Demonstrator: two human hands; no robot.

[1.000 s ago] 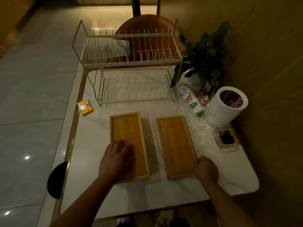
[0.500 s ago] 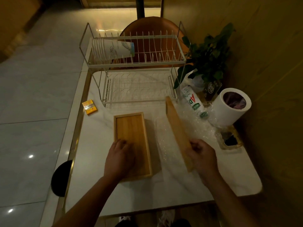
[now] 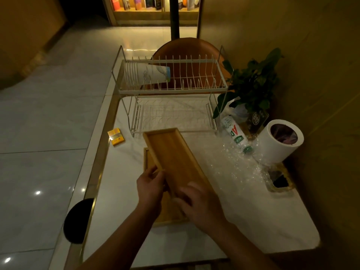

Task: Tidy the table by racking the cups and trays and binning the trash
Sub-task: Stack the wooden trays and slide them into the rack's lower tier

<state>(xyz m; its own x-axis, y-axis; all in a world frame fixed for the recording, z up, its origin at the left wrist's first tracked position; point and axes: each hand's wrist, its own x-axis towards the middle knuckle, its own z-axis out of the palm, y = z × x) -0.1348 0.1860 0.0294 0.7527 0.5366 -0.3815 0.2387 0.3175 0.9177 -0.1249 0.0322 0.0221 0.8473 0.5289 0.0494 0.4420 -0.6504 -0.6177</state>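
I see both hands on one tray (image 3: 173, 158): left hand (image 3: 150, 189) pinching its left rim, right hand (image 3: 200, 205) closed on the near end, held tilted over the second tray (image 3: 167, 219), flat on the white marble table (image 3: 243, 221). Rack (image 3: 173, 90) behind, cups (image 3: 144, 76) on its top tier. Dim room, glossy tile floor (image 3: 42, 133).

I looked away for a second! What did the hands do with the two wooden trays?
The right hand lifted the right tray off the table, tipped it up and swung it left, over the other tray. The left hand left the flat tray and took the lifted one's edge, so both hands hold it. The flat tray, cup stack, rack, bottle and bin stayed put.
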